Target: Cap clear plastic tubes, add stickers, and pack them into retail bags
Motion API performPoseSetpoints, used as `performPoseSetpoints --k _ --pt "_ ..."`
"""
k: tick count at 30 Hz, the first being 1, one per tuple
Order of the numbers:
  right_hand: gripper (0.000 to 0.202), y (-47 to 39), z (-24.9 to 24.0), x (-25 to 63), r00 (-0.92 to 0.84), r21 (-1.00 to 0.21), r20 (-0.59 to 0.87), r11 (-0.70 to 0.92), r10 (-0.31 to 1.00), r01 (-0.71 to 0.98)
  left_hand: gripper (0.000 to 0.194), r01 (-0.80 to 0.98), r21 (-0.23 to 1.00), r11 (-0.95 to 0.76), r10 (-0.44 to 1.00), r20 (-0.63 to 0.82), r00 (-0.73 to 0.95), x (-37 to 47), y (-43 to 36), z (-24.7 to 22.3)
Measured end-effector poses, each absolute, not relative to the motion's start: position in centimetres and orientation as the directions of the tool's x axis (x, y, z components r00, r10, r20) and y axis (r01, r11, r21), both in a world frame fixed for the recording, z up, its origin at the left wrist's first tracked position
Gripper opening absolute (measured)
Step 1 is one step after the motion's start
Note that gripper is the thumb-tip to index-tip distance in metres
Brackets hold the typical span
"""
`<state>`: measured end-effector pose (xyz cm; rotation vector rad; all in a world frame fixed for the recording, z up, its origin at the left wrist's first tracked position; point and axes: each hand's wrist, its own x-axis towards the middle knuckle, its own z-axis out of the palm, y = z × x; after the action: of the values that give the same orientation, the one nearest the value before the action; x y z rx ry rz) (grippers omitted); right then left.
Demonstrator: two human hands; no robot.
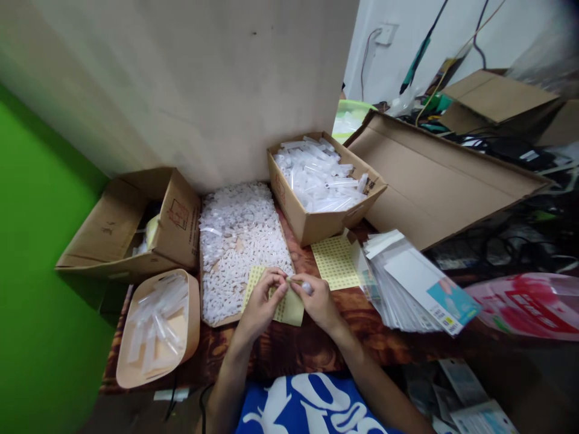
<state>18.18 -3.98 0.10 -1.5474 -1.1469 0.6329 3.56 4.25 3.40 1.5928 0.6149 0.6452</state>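
My left hand [265,296] is closed in a pinch, its fingertips almost meeting those of the other hand; what they hold is too small to make out. In my closed right hand [320,304] is a translucent plastic tube [307,288], its rounded whitish end showing between the fingers. Beneath both hands lies a yellow sheet of small round stickers [292,312], partly over a shallow cardboard tray [241,319] heaped with small white and clear plastic pieces. A second yellow sticker sheet [335,262] rests to the right of my hands.
Behind stands a cardboard box [316,224] full of clear tubes. A peach-coloured bin [193,319] with more tubes is at the left, before an open carton [176,226]. Rightward are fanned printed packages [402,289], a large cardboard flap [434,175] and a pink bag [529,304].
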Motion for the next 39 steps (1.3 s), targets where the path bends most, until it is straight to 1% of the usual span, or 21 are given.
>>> performPoseSetpoints --k 2,3,6,12,20,24,26,29,35,39 --pt "0.017 -4.0 0.1 18.2 0.331 -0.882 0.262 0.086 0.906 0.464 0.021 0.029 0.999 -0.046 0.686 0.010 0.727 4.0 3.9 3.7" --pt "0.020 -4.1 0.2 18.2 0.298 -0.856 0.287 0.104 0.911 0.507 0.022 0.045 0.998 -0.037 0.678 -0.008 0.735 4.3 3.8 3.9" --pt "0.024 -4.4 0.3 18.2 0.253 -0.815 0.305 0.115 0.918 0.568 0.026 0.085 0.995 -0.060 0.678 -0.022 0.735 4.9 3.4 4.1" --pt "0.023 -4.8 0.3 18.3 0.253 -0.807 0.304 0.108 0.918 0.581 0.029 0.091 0.994 -0.058 0.681 -0.027 0.731 5.1 3.5 3.8" --pt "0.022 -4.8 0.1 18.3 0.262 -0.807 0.310 0.108 0.914 0.580 0.018 0.118 0.984 -0.131 0.686 0.004 0.728 5.2 3.2 4.0" --pt "0.025 -4.8 0.0 18.2 0.265 -0.803 0.330 0.121 0.906 0.583 0.013 0.099 0.983 -0.153 0.716 0.041 0.697 5.3 2.9 3.9" --pt "0.026 -4.8 0.0 18.2 0.266 -0.793 0.336 0.119 0.904 0.598 0.015 0.063 0.990 -0.129 0.734 0.052 0.678 5.2 2.9 3.6" --pt "0.026 -4.9 -0.1 18.2 0.247 -0.770 0.348 0.126 0.904 0.626 0.020 0.022 0.997 -0.074 0.720 0.038 0.693 4.8 3.0 3.0" --pt "0.029 -4.9 -0.5 18.0 0.190 -0.739 0.343 0.140 0.920 0.659 0.027 0.054 0.996 -0.067 0.765 0.017 0.644 4.3 4.0 2.6" --pt "0.029 -4.3 -0.6 18.0 0.137 -0.717 0.344 0.166 0.929 0.677 0.028 -0.001 0.999 -0.032 0.776 0.026 0.631 4.2 4.6 2.5"
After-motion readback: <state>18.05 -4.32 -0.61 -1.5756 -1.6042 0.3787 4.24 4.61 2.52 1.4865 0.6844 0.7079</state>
